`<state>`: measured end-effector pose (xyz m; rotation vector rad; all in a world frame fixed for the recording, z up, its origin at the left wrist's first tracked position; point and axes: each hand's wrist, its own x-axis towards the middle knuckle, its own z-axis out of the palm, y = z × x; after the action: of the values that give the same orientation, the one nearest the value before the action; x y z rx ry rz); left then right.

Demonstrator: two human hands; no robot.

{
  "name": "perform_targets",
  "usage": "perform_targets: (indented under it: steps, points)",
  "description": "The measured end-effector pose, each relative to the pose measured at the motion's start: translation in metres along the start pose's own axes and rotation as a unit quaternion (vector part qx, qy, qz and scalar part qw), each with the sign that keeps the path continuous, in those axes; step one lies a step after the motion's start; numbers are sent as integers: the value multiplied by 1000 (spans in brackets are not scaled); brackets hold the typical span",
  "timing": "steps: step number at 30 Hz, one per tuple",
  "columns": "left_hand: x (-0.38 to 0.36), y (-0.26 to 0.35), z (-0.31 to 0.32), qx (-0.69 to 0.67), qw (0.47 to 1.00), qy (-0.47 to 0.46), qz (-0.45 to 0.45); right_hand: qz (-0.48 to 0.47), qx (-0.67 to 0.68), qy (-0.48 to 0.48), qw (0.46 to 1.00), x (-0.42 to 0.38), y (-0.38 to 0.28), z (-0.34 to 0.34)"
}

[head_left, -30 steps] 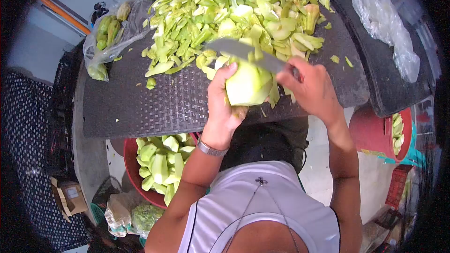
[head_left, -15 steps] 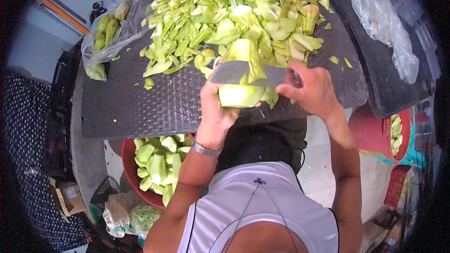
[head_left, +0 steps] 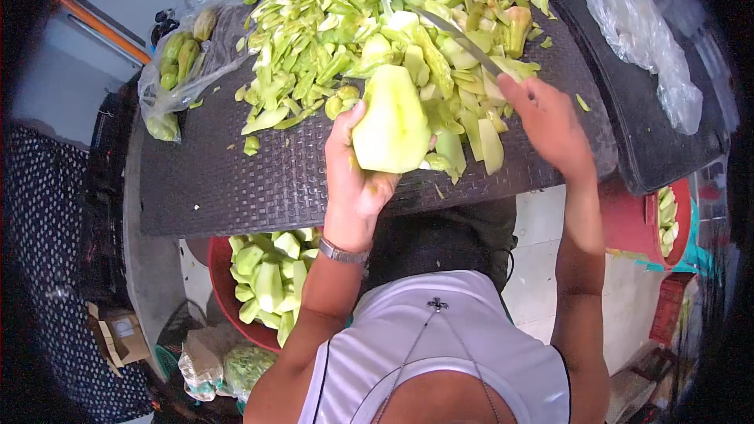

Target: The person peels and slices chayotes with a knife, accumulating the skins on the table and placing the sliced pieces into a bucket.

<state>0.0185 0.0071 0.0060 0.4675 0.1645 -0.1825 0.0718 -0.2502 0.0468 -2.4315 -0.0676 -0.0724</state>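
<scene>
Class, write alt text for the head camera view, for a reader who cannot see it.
A person's left hand holds a peeled, pale green vegetable over a dark, textured table surface, while the right hand holds a knife angled away from it. Beyond lies a large heap of green peelings; below the near edge, a red tub holds peeled pieces.

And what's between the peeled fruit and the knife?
In the head view, green peelings show between the peeled fruit and the knife.
</scene>
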Motion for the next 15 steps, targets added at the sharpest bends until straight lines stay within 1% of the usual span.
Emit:
perform_targets:
  steps: [2, 5, 6, 7, 8, 9, 11, 13, 14, 15]
  points:
    - [1, -4, 0, -4, 1000, 3, -8, -19, 72, -11, 997, -24, -19, 4]
    - [5, -13, -16, -44, 998, -41, -25, -102, 89, -97, 986, -55, -35, 12]
    - [5, -21, -31, -34, 998, -48, -5, -133, 84, -89, 983, -60, -35, 15]
    - [-2, -24, -34, 82, 995, -49, 21, -163, 80, -82, 980, -65, -33, 21]
    - [-10, -27, -38, 196, 979, -45, 46, -192, 76, -75, 976, -68, -31, 26]
    - [-4, -27, -46, -126, 985, -20, -114, -203, 76, -73, 974, -69, -30, 27]
    - [-5, -45, -56, -23, 993, -113, 3, -225, 74, -67, 969, -70, -27, 29]
    - [-11, -58, -52, 76, 976, -174, 105, -239, 60, -49, 968, -70, -23, 30]
    - [-14, -63, -49, 122, 963, -190, 147, -246, 53, -39, 967, -69, -22, 30]
    - [-12, -63, -46, 93, 970, -190, 119, -252, 55, -37, 965, -68, -20, 30]
